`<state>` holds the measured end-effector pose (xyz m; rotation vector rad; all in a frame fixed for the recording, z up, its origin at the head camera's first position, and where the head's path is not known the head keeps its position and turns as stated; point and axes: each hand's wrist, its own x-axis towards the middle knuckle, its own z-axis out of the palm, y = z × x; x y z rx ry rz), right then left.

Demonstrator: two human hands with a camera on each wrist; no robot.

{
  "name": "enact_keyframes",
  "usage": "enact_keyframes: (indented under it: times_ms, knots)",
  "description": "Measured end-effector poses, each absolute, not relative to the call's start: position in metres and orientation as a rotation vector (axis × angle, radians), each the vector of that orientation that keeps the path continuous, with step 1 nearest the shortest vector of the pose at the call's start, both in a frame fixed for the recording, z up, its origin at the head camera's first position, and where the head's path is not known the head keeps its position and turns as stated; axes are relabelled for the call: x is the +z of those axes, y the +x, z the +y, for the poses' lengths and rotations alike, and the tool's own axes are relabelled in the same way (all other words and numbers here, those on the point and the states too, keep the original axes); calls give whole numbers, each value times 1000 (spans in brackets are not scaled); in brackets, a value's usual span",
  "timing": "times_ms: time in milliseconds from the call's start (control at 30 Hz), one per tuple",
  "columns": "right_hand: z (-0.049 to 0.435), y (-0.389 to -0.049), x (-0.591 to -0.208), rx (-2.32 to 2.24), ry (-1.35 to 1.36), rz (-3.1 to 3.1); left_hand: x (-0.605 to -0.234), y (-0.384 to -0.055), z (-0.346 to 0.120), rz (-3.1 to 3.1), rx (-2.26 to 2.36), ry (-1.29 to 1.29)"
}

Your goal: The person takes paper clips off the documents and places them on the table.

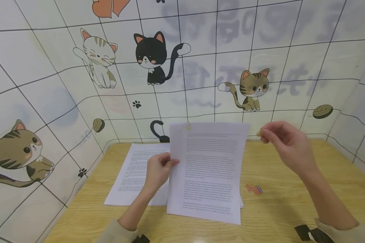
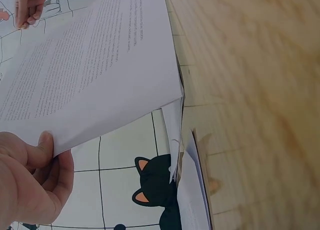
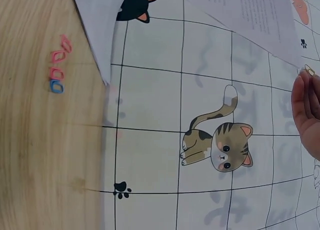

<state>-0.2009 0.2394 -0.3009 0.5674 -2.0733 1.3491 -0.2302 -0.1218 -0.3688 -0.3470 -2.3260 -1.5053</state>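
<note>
My left hand [image 1: 159, 171] pinches the left edge of a printed sheet [image 1: 211, 175], thumb in front and fingers behind. The sheet stands tilted up above the table, and its text looks upside down in the head view. A yellow paper clip [image 1: 188, 126] sits on its top edge near the left corner. To the right of the sheet's top corner, my right hand [image 1: 290, 145] is raised and pinches another yellow paper clip [image 1: 259, 133] between thumb and fingertips. That clip also shows at the right wrist view's edge, by the fingertips [image 3: 299, 90].
More printed paper [image 1: 132, 179] lies on the wooden table [image 1: 276, 216] behind and left of the held sheet. Several pink paper clips [image 1: 251, 189] and a blue paper clip [image 1: 260, 189] lie in a row to its right. A cat-patterned wall [image 1: 200, 101] closes off the back.
</note>
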Motion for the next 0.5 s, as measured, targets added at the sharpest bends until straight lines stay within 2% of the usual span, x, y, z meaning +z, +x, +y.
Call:
enact_keyframes:
  times_ms: [500]
  knots:
    - [262, -207, -339, 1296, 644, -2395, -369, -230, -124, -2334, -1516, -339]
